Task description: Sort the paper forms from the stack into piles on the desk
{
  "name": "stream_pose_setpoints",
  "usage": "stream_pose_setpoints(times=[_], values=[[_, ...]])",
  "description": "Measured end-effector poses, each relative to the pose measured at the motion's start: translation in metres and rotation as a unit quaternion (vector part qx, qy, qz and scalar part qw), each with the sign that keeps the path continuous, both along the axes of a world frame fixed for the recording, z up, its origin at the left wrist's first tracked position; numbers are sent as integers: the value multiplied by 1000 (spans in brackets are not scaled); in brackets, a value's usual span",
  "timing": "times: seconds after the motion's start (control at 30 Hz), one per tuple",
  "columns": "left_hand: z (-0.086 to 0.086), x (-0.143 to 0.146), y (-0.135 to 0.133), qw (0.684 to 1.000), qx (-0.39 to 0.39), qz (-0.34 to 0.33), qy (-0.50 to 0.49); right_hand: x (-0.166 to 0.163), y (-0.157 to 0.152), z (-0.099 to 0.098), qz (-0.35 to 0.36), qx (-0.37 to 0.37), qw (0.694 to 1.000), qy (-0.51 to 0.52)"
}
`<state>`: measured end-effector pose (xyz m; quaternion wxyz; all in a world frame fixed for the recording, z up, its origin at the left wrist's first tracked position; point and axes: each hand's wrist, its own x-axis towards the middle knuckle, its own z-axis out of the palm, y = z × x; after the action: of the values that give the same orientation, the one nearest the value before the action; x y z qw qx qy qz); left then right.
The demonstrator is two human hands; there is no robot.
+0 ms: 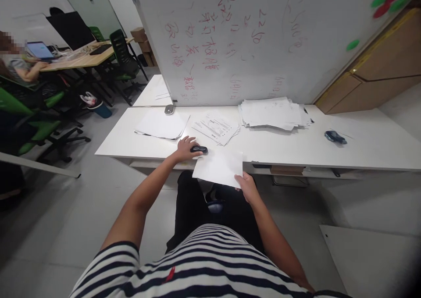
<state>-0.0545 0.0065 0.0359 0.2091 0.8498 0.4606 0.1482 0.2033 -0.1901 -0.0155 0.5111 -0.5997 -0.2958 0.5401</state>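
My left hand (184,149) rests on the white table (296,151) near its front edge, fingers closed on a small dark stapler (199,149). My right hand (246,185) pinches the lower right corner of a white sheet of paper (219,166) that hangs partly over the table's front edge. The stapler sits at the sheet's upper left corner.
Loose sheets (162,125) lie at the left, printed forms (216,129) in the middle, a thick paper stack (272,113) further right. Another dark stapler (334,136) lies at the right. A whiteboard (246,39) stands behind. A person sits at a desk (82,59) far left, among green chairs.
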Motion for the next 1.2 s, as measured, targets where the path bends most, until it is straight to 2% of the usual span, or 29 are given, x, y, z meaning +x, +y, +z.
stream_pose_setpoints(times=[0.07, 0.2, 0.33, 0.43, 0.5, 0.6, 0.73, 0.83, 0.9, 0.97, 1.03, 1.1, 1.2], values=[[9, 8, 3, 999, -2, 30, -9, 0, 1, 0, 3, -3, 1000, -3], [19, 40, 14, 992, 56, 80, -84, 1, 2, 1, -9, -15, 1000, -3], [3, 71, 17, 982, 71, 150, -86, 4, 2, 3, -15, -18, 1000, 0], [-15, 83, 12, 970, 123, 198, -77, 5, 3, -1, -18, -23, 1000, 4], [-22, 85, 11, 970, 142, 185, -73, 4, 3, -5, -25, -24, 999, 5], [-23, 84, 16, 972, 115, 192, -76, 1, 2, -10, -33, -19, 999, 3], [-8, 70, 19, 958, 41, 226, -168, -2, -2, -12, -35, 2, 999, 10], [5, 55, 8, 940, 61, 218, -255, -3, -4, -12, -55, 22, 998, 6], [6, 44, -4, 954, 108, 175, -219, 0, -4, -13, -83, 32, 996, -18], [0, 35, -16, 981, 146, 75, -108, 8, -2, -11, -101, 33, 993, -59], [-12, 29, -24, 985, 173, 11, -6, 20, 2, -4, -99, 31, 988, -112], [-27, 27, -27, 978, 202, 11, 44, 35, 5, 10, -88, 37, 980, -177], [-46, 27, -28, 966, 249, 61, 44, 58, 6, 39, -115, 66, 950, -283]])
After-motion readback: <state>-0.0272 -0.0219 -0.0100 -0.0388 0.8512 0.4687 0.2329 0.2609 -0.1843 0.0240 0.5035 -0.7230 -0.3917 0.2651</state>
